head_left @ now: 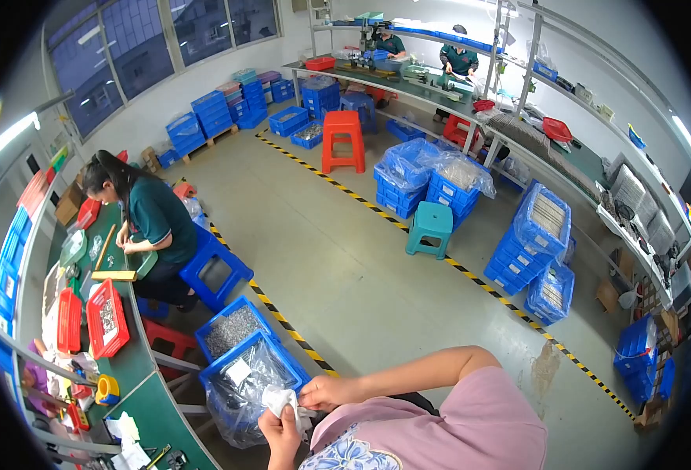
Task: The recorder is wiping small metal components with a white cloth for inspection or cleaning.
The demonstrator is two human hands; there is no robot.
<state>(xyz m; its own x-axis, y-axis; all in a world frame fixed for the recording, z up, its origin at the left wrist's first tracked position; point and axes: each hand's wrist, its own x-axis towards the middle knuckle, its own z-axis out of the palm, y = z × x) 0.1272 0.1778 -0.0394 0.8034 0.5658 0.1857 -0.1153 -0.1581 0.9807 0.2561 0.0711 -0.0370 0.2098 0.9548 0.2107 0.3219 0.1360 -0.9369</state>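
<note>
A crumpled white cloth [280, 399] is held close to my body at the bottom middle; it may be paper, I cannot tell. My left hand [282, 433] pinches it from below with the thumb up. Closed on its right side is my right hand [327, 392], the forearm coming across from the right. Just beyond the hands stands a blue crate [289, 362] lined with clear plastic, with a white slip on top. Behind it, another blue crate [233, 330] is filled with small metal-looking parts.
To the left runs a green-topped workbench [154, 407] with red trays [107, 317] and a yellow tape roll [107, 388]. A co-worker [153, 219] sits there on a blue stool [218, 270]. Striped floor tape, stools and stacked blue crates [530, 239] lie beyond. Two people work at the far bench.
</note>
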